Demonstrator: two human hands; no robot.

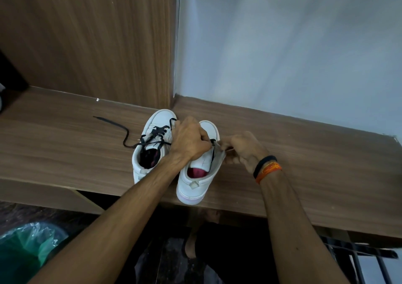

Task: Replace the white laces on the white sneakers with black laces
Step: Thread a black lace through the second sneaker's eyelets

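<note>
- 2 white sneakers stood side by side on a wooden shelf [304,153], toes toward the back wall, heels toward the person.
- The left sneaker [152,144] already carried a black lace [156,135] crossed through its eyelets; 1 loose end trailed left across the shelf.
- The right sneaker [195,175] was the one in hand, its heel slightly over the shelf's front edge.
- The left hand [191,140] was clamped over the right sneaker's tongue and forefoot, steadying it; what its fingertips held could not be told.
- The right hand [241,149] sat just beside that sneaker's right flank, fingers pinched together on what looked like a pale lace end by the eyelets.
- A 2nd black lace [213,151] ran down along the right eyelet row, roughly parallel to the sneaker's long axis.
- That lace lay between the 2 hands, touching or nearly touching both, with the right hand's pinch nearer the eyelets.
- Judged from this, the right hand would do the threading or pulling, sideways away from the sneaker, while the left braced.
- The right sneaker seemed only partly laced.
</note>
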